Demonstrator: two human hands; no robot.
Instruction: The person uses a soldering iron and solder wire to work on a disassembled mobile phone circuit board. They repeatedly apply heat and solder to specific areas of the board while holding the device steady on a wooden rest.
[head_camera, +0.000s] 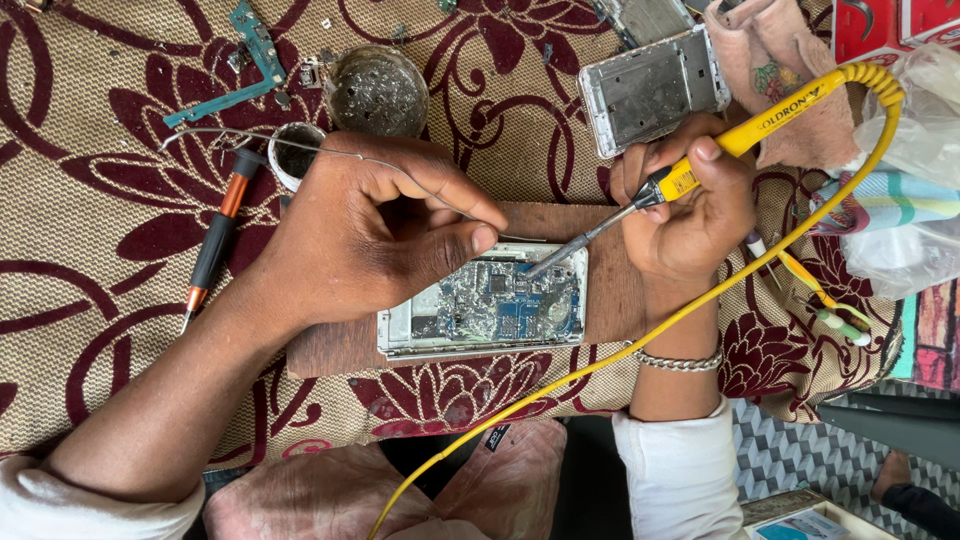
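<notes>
An opened phone (500, 305) with its circuit board bare lies on a brown wooden board (610, 285). My left hand (370, 225) pinches a thin solder wire (300, 145) and feeds its end toward the phone's upper edge. My right hand (690, 205) grips a yellow-handled soldering iron (700, 165), its metal tip touching the circuit board near the top right. The iron's yellow cord (620, 350) loops over my right wrist and runs down to the lower left.
An orange and black screwdriver (215, 240) lies left of my left hand. Two round tins (378, 92) and a teal circuit strip (255, 50) sit behind. Another phone frame (655, 90), a plastic bag (915, 180) and small tools (820, 300) lie at the right.
</notes>
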